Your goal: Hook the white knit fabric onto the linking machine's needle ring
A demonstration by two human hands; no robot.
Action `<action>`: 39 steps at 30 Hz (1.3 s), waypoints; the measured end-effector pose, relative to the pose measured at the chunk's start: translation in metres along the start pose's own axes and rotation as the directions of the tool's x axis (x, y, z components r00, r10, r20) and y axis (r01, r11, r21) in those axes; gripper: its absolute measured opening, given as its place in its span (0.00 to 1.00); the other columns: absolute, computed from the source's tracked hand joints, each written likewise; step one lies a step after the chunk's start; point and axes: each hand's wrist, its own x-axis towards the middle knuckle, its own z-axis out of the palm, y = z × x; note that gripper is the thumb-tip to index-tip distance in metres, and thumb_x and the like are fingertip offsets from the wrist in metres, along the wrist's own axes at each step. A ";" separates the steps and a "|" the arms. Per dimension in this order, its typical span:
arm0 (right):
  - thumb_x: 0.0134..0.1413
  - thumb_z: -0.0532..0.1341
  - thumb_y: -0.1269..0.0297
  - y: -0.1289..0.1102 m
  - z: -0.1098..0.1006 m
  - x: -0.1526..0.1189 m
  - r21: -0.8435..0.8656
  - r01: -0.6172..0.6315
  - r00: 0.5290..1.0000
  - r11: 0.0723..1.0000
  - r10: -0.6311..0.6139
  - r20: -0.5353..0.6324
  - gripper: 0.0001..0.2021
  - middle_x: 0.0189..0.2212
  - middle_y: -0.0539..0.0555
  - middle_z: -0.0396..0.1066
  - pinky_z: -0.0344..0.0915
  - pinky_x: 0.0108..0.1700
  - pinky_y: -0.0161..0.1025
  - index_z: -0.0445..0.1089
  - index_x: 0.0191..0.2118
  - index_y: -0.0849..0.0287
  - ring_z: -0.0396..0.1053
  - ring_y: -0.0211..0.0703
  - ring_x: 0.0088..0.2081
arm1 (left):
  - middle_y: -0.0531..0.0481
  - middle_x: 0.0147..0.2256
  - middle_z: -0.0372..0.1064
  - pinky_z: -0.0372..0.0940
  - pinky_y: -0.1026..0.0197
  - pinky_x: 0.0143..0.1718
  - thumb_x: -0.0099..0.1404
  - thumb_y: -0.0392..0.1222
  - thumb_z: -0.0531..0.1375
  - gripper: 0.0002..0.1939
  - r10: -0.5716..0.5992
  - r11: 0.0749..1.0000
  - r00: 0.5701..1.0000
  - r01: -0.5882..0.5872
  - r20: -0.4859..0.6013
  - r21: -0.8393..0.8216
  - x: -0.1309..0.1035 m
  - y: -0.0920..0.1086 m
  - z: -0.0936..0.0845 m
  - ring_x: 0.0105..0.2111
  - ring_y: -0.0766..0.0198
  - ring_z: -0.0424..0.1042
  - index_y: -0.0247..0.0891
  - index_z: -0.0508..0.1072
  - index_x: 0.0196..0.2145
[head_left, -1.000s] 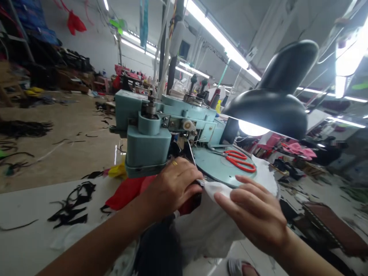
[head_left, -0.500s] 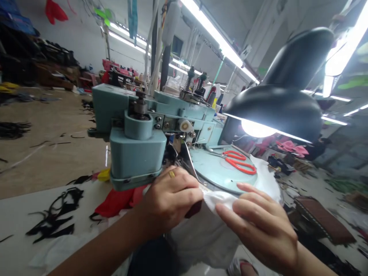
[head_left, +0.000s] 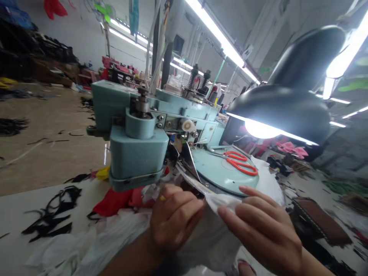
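A piece of white cloth spans the gap between my two hands and hangs down below them. My left hand, with a ring on one finger, is closed, its fingertips pinching the cloth's edge. My right hand grips the same cloth between its fingers farther right, the upper fingers stretched forward. Just beyond them curves the toothed metal ring of a pale green sewing machine. Scissors with orange handles rest on the machine's round plate.
A black lamp shines low over the right side. Red fabric, black scraps and more white cloth lie on the table at left. A brown padded bench stands at lower right.
My left hand has drawn back and down from beneath the machine head, uncovering the toothed ring. The right hand stays on the cloth, shifted only slightly.
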 end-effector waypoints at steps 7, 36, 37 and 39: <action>0.54 0.60 0.75 -0.001 -0.004 -0.001 -0.031 0.025 0.999 0.999 -0.023 0.033 0.12 0.27 0.49 0.69 0.64 0.59 0.48 0.77 0.43 0.65 0.67 0.36 0.29 | 0.50 0.25 0.76 0.68 0.66 0.24 0.60 0.43 0.66 0.08 -0.841 0.409 0.511 0.817 0.179 -0.407 -0.016 0.028 0.027 0.23 0.65 0.72 0.36 0.79 0.35; 0.52 0.60 0.73 -0.007 -0.005 0.009 -0.057 0.017 0.996 0.998 -0.012 0.083 0.14 0.23 0.48 0.65 0.67 0.56 0.50 0.77 0.45 0.66 0.63 0.36 0.25 | 0.54 0.20 0.69 0.61 0.70 0.20 0.59 0.41 0.64 0.06 -0.839 0.310 0.475 0.817 0.265 -0.486 -0.015 0.025 0.030 0.18 0.71 0.63 0.35 0.78 0.30; 0.53 0.60 0.73 -0.007 -0.005 0.009 -0.057 0.017 0.997 0.998 -0.012 0.083 0.14 0.23 0.48 0.66 0.68 0.56 0.50 0.77 0.45 0.66 0.63 0.36 0.25 | 0.54 0.20 0.69 0.61 0.70 0.21 0.58 0.40 0.64 0.05 -0.832 0.350 0.501 0.808 0.238 -0.474 -0.014 0.026 0.029 0.19 0.71 0.63 0.36 0.77 0.29; 0.53 0.60 0.72 -0.007 -0.004 0.009 -0.058 0.008 0.997 0.998 -0.004 0.080 0.14 0.23 0.48 0.66 0.68 0.56 0.50 0.77 0.44 0.65 0.64 0.36 0.25 | 0.54 0.20 0.69 0.62 0.71 0.21 0.58 0.37 0.64 0.03 -0.805 0.447 0.568 0.769 0.169 -0.457 -0.012 0.026 0.030 0.19 0.71 0.65 0.36 0.76 0.27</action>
